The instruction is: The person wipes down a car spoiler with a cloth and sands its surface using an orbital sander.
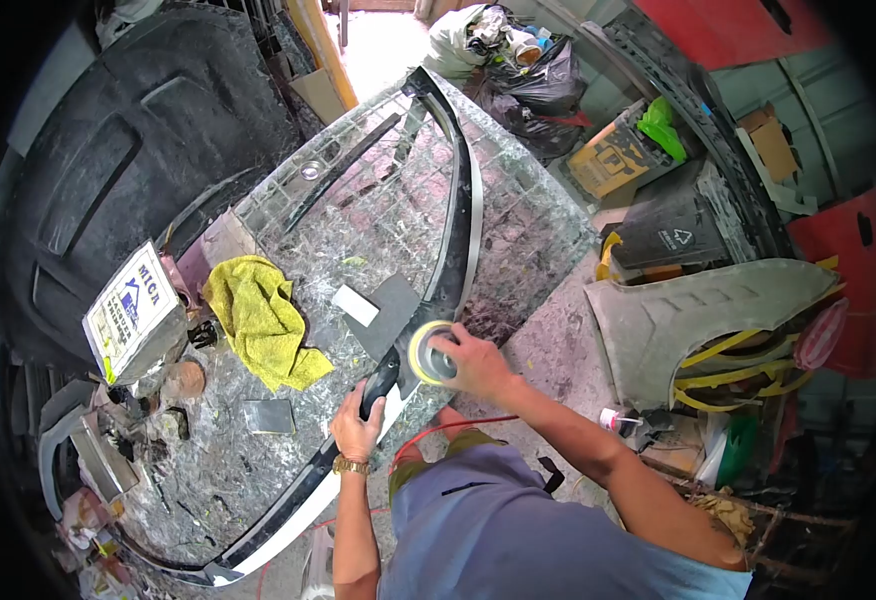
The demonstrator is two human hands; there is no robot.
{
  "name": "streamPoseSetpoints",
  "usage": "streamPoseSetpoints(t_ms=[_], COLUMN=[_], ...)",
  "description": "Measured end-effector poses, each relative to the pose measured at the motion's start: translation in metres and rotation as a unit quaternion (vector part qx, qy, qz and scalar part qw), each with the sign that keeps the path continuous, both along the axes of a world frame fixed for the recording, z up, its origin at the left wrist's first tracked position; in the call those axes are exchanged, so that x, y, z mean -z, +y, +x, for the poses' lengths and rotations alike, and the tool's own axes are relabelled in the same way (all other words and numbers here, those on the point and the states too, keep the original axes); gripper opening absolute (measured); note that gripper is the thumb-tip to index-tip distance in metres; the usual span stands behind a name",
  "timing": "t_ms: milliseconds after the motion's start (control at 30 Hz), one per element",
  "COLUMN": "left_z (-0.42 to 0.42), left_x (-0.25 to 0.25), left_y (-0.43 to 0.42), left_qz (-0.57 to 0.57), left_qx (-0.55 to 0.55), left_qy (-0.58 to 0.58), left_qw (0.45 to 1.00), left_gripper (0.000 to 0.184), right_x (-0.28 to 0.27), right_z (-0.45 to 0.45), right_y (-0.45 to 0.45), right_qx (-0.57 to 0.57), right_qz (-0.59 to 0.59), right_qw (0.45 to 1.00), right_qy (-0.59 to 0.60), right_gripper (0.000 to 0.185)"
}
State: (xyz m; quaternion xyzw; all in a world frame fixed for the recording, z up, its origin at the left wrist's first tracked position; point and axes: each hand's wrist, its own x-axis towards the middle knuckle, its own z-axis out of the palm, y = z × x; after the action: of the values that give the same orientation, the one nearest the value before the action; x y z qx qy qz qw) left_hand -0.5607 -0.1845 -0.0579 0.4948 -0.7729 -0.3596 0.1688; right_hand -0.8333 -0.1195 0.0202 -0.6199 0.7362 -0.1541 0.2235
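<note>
My left hand (356, 428), with a watch at the wrist, is wrapped around the black handle of a power sander (383, 378). At the sander's other end is a round sanding pad (416, 365) with a yellow rim, facing up toward me. My right hand (480, 362) grips this pad at its right side, fingers over its face. Beneath the sander runs a long, curved black-and-white car trim panel (463, 215) that crosses the table. Just left of the pad, a dark grey sheet (395, 310) and a small white block (356, 305) lie on the table.
A yellow cloth (260, 320), a labelled tin (136, 315) and a small grey pad (269, 416) are on the stained table (228, 470). A red hose (438, 428) runs by my legs. A grey car fender (683, 315) stands at right; black bags (538, 85) sit behind.
</note>
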Motion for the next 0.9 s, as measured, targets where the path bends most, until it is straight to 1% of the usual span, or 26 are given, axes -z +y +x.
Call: streamPoseSetpoints(t_ms=[133, 200, 233, 267, 333, 400, 467, 500, 533, 600, 633, 700, 767, 833, 900], left_z=[-0.002, -0.001, -0.001, 0.0, 0.001, -0.002, -0.003, -0.001, 0.0, -0.002, -0.003, -0.002, 0.0, -0.002, -0.004], left_x=[-0.001, -0.001, 0.0, 0.002, 0.001, -0.003, -0.004, -0.004, -0.003, 0.001, 0.001, -0.001, 0.001, 0.001, -0.007], left_y=[0.001, -0.002, -0.001, 0.001, 0.0, 0.0, 0.0, 0.001, 0.001, 0.0, 0.0, 0.0, 0.0, 0.0, -0.001], left_qz=[-0.024, -0.028, -0.026, -0.023, -0.026, -0.03, -0.033, -0.035, -0.034, -0.061, -0.061, -0.018, -0.032, -0.048, 0.007], left_qx=[0.003, 0.002, 0.0, -0.003, -0.002, -0.004, -0.005, -0.007, -0.009, -0.006, -0.003, -0.007, -0.01, -0.004, -0.009], left_qy=[0.013, 0.012, 0.01, 0.008, 0.011, 0.019, 0.022, 0.022, 0.02, 0.028, 0.03, 0.015, 0.011, 0.013, 0.01], left_qw=[1.0, 1.0, 1.0, 1.0, 1.0, 0.999, 0.999, 0.999, 0.999, 0.998, 0.998, 1.0, 0.999, 0.999, 1.0], left_gripper=[0.047, 0.046, 0.046, 0.046, 0.046, 0.046, 0.046, 0.046, 0.046, 0.046, 0.046, 0.046, 0.047, 0.047, 0.046], right_x=[-0.004, -0.001, 0.002, -0.003, -0.014, -0.002, 0.0, -0.004, -0.007, -0.011, -0.001, 0.005, 0.01, 0.011, 0.009], right_z=[-0.001, 0.003, 0.002, 0.002, -0.001, -0.001, 0.004, 0.003, 0.001, -0.004, -0.004, -0.009, -0.012, -0.014, -0.02], right_y=[-0.001, 0.001, 0.003, 0.002, -0.004, 0.005, 0.009, 0.01, 0.007, 0.004, 0.008, 0.011, 0.014, 0.016, 0.017], right_qx=[0.022, -0.05, -0.018, -0.02, 0.029, 0.02, -0.054, -0.023, -0.025, 0.019, -0.004, -0.01, -0.02, -0.034, -0.05], right_qz=[0.013, 0.047, 0.025, 0.027, 0.044, 0.042, 0.007, 0.023, 0.024, 0.027, -0.004, -0.016, -0.049, -0.037, -0.025], right_qw=[1.0, 0.998, 0.999, 0.999, 0.998, 0.999, 0.999, 0.999, 0.999, 0.999, 1.0, 0.999, 0.996, 0.996, 0.996], right_qy=[-0.006, -0.011, -0.025, -0.026, -0.017, -0.028, 0.001, -0.025, -0.026, -0.002, 0.03, 0.049, 0.075, 0.071, 0.07], right_gripper=[0.064, 0.063, 0.062, 0.062, 0.061, 0.061, 0.061, 0.062, 0.062, 0.063, 0.066, 0.066, 0.065, 0.065, 0.065])
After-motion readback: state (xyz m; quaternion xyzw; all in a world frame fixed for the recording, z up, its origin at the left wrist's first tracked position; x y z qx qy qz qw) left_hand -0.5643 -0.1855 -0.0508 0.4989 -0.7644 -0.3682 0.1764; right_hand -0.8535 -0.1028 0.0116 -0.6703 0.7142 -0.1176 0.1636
